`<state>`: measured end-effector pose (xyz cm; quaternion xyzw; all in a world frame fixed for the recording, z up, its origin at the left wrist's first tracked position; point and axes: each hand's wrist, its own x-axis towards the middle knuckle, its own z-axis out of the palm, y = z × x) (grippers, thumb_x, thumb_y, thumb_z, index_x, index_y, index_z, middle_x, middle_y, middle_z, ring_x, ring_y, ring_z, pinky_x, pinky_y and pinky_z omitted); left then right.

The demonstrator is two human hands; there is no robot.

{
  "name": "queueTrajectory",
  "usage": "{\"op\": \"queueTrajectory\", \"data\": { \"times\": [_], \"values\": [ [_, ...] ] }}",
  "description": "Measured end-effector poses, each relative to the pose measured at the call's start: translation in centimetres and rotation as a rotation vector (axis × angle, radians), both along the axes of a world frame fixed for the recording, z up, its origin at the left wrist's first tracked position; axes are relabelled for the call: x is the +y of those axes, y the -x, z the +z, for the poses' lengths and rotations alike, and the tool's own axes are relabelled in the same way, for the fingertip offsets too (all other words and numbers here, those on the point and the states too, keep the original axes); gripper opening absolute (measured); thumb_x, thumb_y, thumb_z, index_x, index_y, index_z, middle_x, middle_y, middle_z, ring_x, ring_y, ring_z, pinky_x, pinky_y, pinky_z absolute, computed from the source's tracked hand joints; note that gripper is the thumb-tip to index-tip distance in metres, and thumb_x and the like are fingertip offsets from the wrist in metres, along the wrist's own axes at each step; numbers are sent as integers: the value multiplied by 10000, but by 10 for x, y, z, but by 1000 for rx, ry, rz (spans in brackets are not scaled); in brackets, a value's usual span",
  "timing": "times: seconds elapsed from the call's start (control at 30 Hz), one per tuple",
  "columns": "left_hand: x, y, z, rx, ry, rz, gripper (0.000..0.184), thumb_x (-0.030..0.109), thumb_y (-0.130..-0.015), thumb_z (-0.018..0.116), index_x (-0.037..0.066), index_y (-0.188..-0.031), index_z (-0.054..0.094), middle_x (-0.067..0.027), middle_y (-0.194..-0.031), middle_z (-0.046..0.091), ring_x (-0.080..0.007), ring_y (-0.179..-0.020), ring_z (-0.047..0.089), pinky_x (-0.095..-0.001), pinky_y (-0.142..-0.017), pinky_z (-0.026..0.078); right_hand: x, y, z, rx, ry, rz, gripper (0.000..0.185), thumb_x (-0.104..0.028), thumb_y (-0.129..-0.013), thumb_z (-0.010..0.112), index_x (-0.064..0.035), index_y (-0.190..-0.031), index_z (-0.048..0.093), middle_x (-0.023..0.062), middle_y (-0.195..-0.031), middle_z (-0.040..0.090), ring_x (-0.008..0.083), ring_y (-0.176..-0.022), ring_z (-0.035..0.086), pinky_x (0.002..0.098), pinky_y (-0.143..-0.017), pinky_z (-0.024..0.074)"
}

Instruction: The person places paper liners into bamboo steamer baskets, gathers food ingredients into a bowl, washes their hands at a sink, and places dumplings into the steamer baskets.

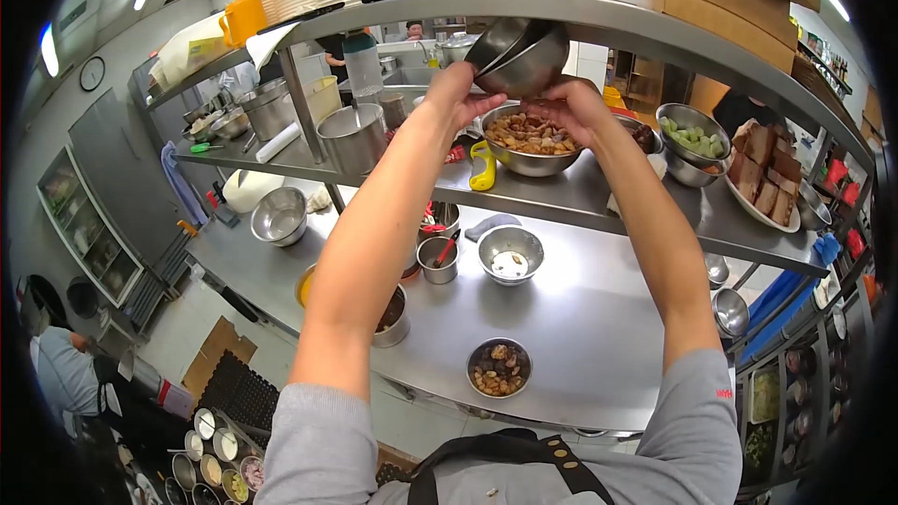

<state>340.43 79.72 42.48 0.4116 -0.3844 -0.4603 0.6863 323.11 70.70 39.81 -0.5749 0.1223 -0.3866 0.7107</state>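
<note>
Up at the steel shelf, a pair of stacked metal bowls (535, 64) is tilted between my hands. My left hand (456, 98) grips their lower left side, fingers bent under. On the right side, my right hand (572, 110) supports them with its fingers curled underneath. Right below stands a wide metal bowl (533, 165) heaped with brown food chunks (528, 134). A yellow handle (483, 168) is beside it, to the left. Down on the worktable, a small bowl (472, 357) contains dark and tan pieces (500, 372). Behind it sits another metal bowl (488, 245) with something white inside.
The steel shelf (412, 189) crosses above the worktable (580, 309). It also carries a tall pot (352, 145), a bowl of green pieces (692, 171) and a plate of meat blocks (769, 192). A small pot (436, 271) holds a red-handled utensil. Another person (70, 374) is at lower left.
</note>
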Motion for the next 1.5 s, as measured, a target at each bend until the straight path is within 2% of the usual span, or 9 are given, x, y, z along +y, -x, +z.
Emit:
{"op": "queueTrajectory", "data": {
  "times": [0.27,0.77,0.93,1.03,1.07,1.13,1.27,1.33,1.5],
  "values": [
    [-8,4,-13,158,-2,-66,307,58,-876,353,-9,-1170,409,-206,-1113,475,-340,-868,566,-426,-612,593,6,-1,1,-106,-288,-215,301,-175,-891,347,20,-1102,441,196,-1058,487,367,-979,504,535,-842,488],
    [-8,25,-19,195,64,47,313,30,-882,354,-11,-1176,455,-202,-1110,537,-325,-955,578,-434,-650,594,1,-12,-1,-106,-267,-342,235,-148,-891,377,-12,-890,569,149,-827,579,263,-718,557,426,-595,471],
    [-15,-8,-24,190,38,161,323,49,-876,405,14,-1189,475,-189,-1165,520,-339,-1026,554,-456,-714,592,4,5,16,780,525,-294,279,-294,-807,623,-20,-847,664,126,-787,642,225,-739,622,340,-655,478],
    [-41,-68,-63,-87,395,-171,272,112,-892,489,32,-1151,510,-147,-1160,542,-317,-1058,538,-464,-846,535,34,9,34,1286,858,-141,582,-563,-681,734,-26,-905,696,90,-799,671,166,-766,627,318,-705,484],
    [-77,-106,-87,-304,608,-242,247,109,-895,503,23,-1126,519,-147,-1165,540,-321,-1094,516,-485,-889,512,0,-4,17,1281,707,293,808,-618,-613,754,9,-1102,610,151,-1058,632,237,-963,613,377,-817,487],
    [-38,-83,-58,99,225,-243,314,118,-905,475,33,-1207,479,-150,-1204,529,-335,-1106,518,-464,-861,539,28,6,19,1267,756,1,1188,-605,-581,778,43,-1392,199,187,-1469,210,370,-1235,414,462,-995,399],
    [-17,-53,-37,165,-15,20,299,97,-907,424,6,-1188,473,-170,-1149,547,-359,-984,584,-380,-753,588,8,-19,2,1384,693,319,730,-532,-804,612,-58,-1333,442,126,-1390,430,279,-1205,462,436,-956,406],
    [-17,-60,-37,94,-7,-82,299,72,-896,429,-7,-1182,464,-159,-1122,559,-349,-1006,575,-413,-787,573,-6,-27,-10,1158,1195,234,560,-490,-865,535,-91,-1258,537,108,-1296,534,257,-1171,493,407,-962,385],
    [18,-29,-24,48,106,76,272,66,-890,467,6,-1155,483,-164,-1097,565,-327,-984,570,-460,-802,556,27,2,4,998,1347,162,622,-460,-863,572,-72,-1334,455,146,-1341,485,279,-1211,478,360,-1022,350]
  ]
}}
